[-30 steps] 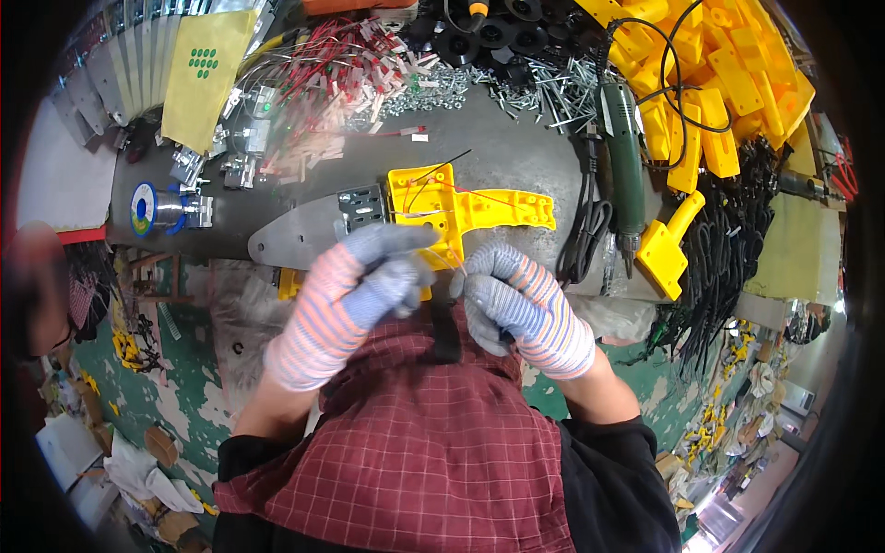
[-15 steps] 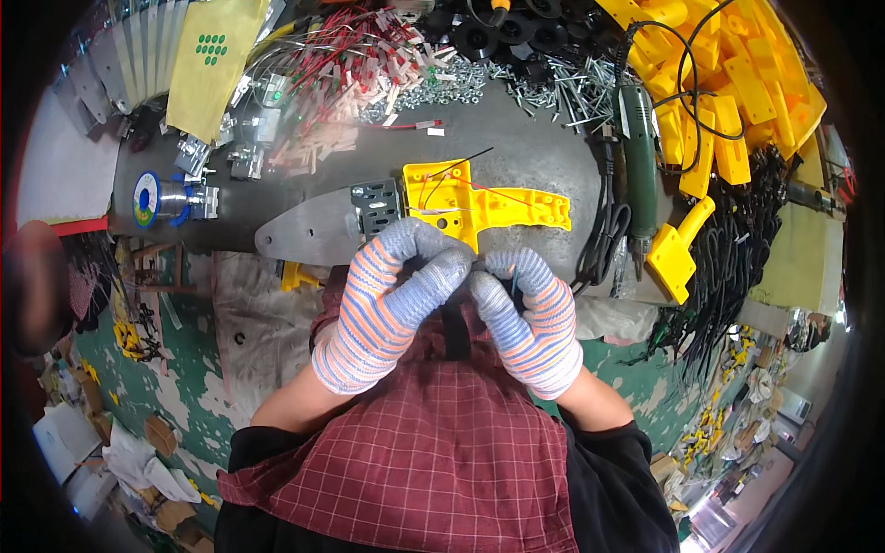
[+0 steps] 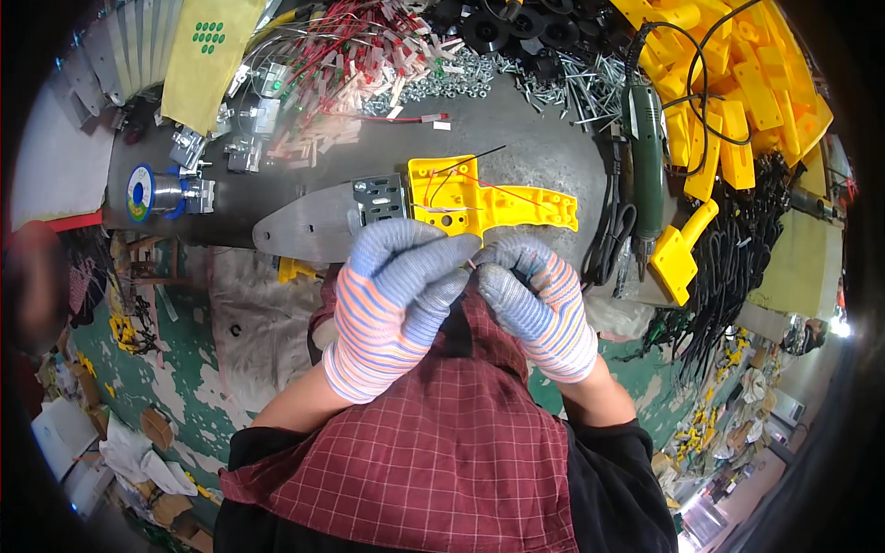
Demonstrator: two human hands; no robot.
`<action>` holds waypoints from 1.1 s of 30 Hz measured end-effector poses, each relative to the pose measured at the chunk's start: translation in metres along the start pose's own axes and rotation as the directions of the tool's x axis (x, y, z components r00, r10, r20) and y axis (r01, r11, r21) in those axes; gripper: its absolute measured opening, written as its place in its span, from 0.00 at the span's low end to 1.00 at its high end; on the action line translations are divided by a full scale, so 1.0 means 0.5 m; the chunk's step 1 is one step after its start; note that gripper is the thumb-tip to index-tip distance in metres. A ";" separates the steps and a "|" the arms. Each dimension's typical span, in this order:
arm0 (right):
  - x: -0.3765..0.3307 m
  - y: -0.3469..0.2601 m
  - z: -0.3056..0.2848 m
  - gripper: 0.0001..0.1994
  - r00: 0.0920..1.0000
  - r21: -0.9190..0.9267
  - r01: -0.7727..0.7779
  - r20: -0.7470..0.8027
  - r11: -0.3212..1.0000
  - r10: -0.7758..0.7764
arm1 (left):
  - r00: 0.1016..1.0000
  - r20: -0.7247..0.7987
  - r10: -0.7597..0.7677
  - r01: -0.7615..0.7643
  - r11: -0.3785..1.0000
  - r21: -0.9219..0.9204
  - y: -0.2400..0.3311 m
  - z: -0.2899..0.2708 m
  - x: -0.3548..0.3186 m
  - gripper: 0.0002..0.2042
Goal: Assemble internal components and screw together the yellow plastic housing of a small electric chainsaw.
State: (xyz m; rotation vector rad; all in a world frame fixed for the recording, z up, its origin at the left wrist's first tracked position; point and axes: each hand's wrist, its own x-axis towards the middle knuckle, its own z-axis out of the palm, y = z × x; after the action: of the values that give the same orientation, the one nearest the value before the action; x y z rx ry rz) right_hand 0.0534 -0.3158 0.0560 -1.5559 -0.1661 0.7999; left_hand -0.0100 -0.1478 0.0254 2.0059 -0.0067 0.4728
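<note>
Both hands wear striped knit gloves with grey fingers. My left hand (image 3: 389, 309) and my right hand (image 3: 542, 304) are closed in pinches, their fingertips meeting at the bench's near edge. Between them shows a tiny thin piece, too small to name. Just beyond lies an open yellow plastic handle shell (image 3: 525, 208), its hollow side up, with thin red and black wires (image 3: 477, 160) in it. A slotted metal bracket (image 3: 380, 201) adjoins the shell's left end, and a flat grey pointed plate (image 3: 304, 217) extends left from there. My left fingers partly hide the plate and bracket.
At left stand a solder wire spool (image 3: 166, 195) and metal brackets (image 3: 189, 149). Red-wired parts (image 3: 369, 55), screws (image 3: 581, 88) and black discs (image 3: 484, 32) are heaped at the back. A green power tool (image 3: 647, 170), yellow shells (image 3: 737, 111) and black cords (image 3: 728, 244) occupy the right.
My left fingers have straightened and extended over the thumb, while the right fingertips have shifted slightly. A tiny thin piece now shows between the hands. The shell stays on the bench.
</note>
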 end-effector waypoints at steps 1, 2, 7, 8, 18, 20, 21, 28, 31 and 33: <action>0.000 0.009 0.000 0.07 1.000 0.000 -0.001 0.004 1.000 0.001 | 0.997 0.015 -0.070 0.071 0.992 -0.107 0.002 -0.001 0.001 0.13; 0.002 0.021 0.003 0.06 0.998 0.013 0.060 -0.007 0.998 -0.060 | 0.997 0.011 -0.071 0.071 0.992 -0.101 0.002 -0.004 0.001 0.13; -0.004 0.013 0.009 0.06 0.987 -0.135 0.152 -0.038 0.979 -0.158 | 0.987 0.060 -0.147 0.158 0.941 -0.300 0.007 -0.006 0.002 0.08; -0.004 0.014 0.010 0.06 0.987 -0.126 0.157 -0.022 0.979 -0.162 | 0.990 0.041 -0.133 0.139 0.949 -0.284 0.007 -0.003 0.002 0.07; -0.007 0.031 0.002 0.06 0.945 -0.384 0.316 0.042 0.868 -0.325 | 0.722 0.572 -0.389 0.680 0.552 -0.483 0.000 -0.077 0.025 0.08; -0.008 0.039 -0.006 0.04 0.976 -0.217 0.191 -0.060 0.957 -0.208 | 0.988 0.112 -0.102 0.072 0.967 0.243 -0.021 -0.104 0.046 0.08; -0.010 0.038 -0.012 0.04 0.984 -0.197 0.128 -0.094 0.972 -0.149 | 0.994 0.076 -0.077 0.038 0.906 0.422 -0.044 -0.130 0.062 0.07; -0.004 0.055 -0.017 0.03 0.984 -0.123 0.017 -0.171 0.992 -0.039 | 0.999 -0.036 -0.038 0.052 0.624 0.780 -0.185 -0.146 0.112 0.07; -0.012 0.061 -0.024 0.03 0.981 -0.127 0.029 -0.187 0.991 -0.053 | 0.999 -0.002 -0.045 0.028 0.577 0.817 -0.204 -0.154 0.104 0.07; -0.012 0.063 -0.027 0.03 0.981 -0.132 0.029 -0.188 0.991 -0.053 | 0.998 0.062 -0.012 -0.044 0.565 0.824 -0.210 -0.162 0.104 0.07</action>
State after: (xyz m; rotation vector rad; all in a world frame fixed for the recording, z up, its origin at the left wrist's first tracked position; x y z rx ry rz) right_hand 0.0456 -0.3360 0.0285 -1.7364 -0.1108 0.6130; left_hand 0.0334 -0.0184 -0.0158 2.9710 0.1997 0.4672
